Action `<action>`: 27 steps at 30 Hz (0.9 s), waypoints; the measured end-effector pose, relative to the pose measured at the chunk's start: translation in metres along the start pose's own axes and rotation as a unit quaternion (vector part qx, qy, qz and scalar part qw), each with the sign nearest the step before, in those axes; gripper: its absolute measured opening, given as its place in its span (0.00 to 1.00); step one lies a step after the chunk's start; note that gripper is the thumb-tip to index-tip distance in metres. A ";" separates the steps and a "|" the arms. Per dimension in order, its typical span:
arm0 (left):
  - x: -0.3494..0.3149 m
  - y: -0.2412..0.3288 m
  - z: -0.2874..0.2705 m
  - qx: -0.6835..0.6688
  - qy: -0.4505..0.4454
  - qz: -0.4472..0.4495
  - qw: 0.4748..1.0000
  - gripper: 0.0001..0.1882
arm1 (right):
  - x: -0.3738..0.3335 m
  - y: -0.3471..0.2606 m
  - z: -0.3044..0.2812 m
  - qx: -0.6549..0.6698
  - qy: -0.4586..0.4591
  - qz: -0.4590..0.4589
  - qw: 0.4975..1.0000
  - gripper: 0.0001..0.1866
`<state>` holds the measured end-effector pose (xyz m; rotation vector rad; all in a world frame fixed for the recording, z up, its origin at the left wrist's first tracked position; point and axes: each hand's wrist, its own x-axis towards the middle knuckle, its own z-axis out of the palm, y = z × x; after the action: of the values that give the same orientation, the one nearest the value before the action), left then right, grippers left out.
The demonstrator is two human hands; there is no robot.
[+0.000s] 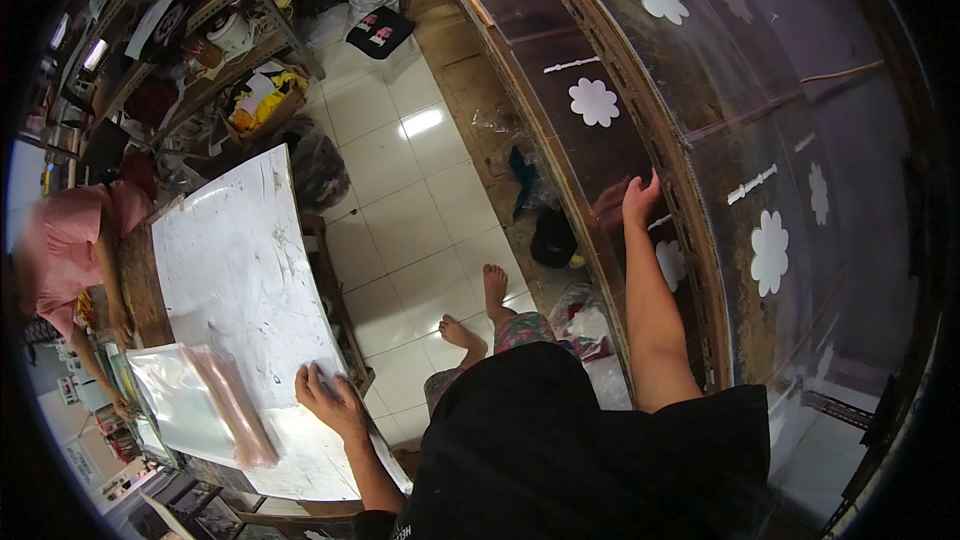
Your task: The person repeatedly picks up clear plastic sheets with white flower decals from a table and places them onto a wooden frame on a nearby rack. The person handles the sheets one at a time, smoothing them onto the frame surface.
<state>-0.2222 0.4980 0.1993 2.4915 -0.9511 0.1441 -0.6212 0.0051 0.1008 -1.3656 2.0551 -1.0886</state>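
My left hand (328, 402) lies flat near the right edge of a large scuffed white board (245, 270), fingers stretched out and holding nothing. Beside it on the board is a stack of clear plastic sheets (190, 395) with a pinkish edge. My right hand (642, 202) reaches to a long dark glossy panel (570, 50) on the right, close to its metal rail. Its fingers look apart, with no object visible in them, though the fingertips are partly unclear. White flower-shaped prints (594, 102) and thin white strips (572, 65) lie along the dark panel.
A second long dark surface (735, 70) with more white flower shapes stands beyond the rail. Tiled floor (405, 200) runs between the tables. Shelving with a box of yellow cloth (262, 105) stands far left. A person in pink (75, 250) works at the left. A dark cap (552, 238) lies below the panel.
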 end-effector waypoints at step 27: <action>-0.001 0.003 -0.007 -0.046 0.052 0.003 0.998 0.22 | -0.140 -0.052 0.004 -0.048 -0.180 -0.347 0.919 0.16</action>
<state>-0.2244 0.4999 0.2067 2.3728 -0.9018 0.2247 -0.5309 0.1199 0.1315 -2.2469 1.3913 -0.8890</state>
